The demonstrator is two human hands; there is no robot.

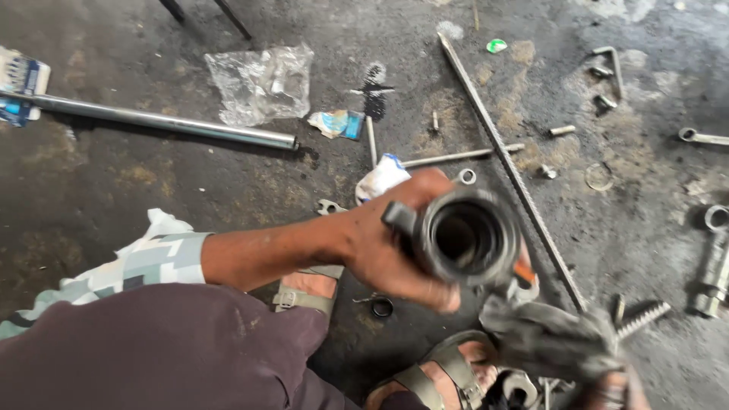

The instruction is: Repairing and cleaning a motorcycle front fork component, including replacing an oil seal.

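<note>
My left hand (pixel 391 239) grips a dark round metal housing (pixel 465 237) with its hollow opening turned up toward the camera. A small orange piece shows just under the housing's right edge. My right hand (pixel 616 391) is at the bottom right, mostly hidden under a dirty grey rag (pixel 554 342) that it holds just below the housing. Both hands hover above my sandalled feet (pixel 444 372).
The floor is stained, oily concrete. A long steel tube (pixel 163 121) lies at the left, a threaded rod (pixel 505 156) runs diagonally at centre, a crumpled clear plastic bag (pixel 262 80) lies above. Bolts, washers, a spanner end (pixel 699 137) and a socket piece (pixel 714 266) are scattered right.
</note>
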